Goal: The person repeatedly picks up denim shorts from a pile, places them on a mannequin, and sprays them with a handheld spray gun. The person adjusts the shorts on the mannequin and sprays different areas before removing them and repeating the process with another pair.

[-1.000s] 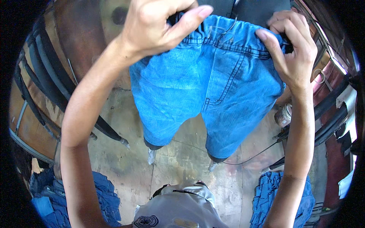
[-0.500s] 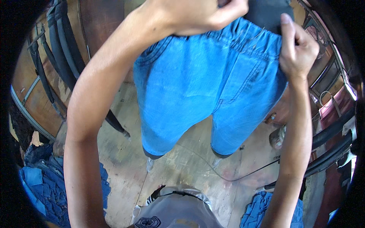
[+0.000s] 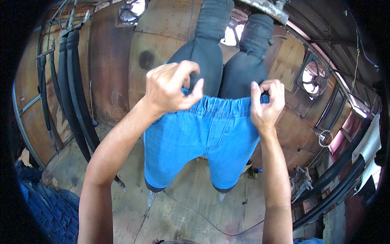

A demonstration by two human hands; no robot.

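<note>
Blue jeans (image 3: 183,138) with a gathered elastic waistband hang upright in front of me on a black leg-shaped form (image 3: 207,61). Two thick black legs of the form rise out of the waist, and black ends with pale tips show below the hems. My left hand (image 3: 172,87) is at the left side of the waistband, fingers curled over the blue edge and thumb apart from the index finger; its grip is partly hidden. At the right side, my right hand (image 3: 268,105) pinches the waistband, thumb in front and fingers bent.
Long black tubes (image 3: 73,81) hang at the left, with more black tubes (image 3: 333,191) low at the right. Blue denim (image 3: 48,207) is piled at lower left. A metal pipe (image 3: 266,10) runs above the form. A fan (image 3: 315,77) sits in the right wall. A cable (image 3: 203,219) crosses the floor.
The view has tilted up, showing the form's upper legs and the fans. My left hand has gone from the waistband's middle to its left side; my right hand stays at the right side.
</note>
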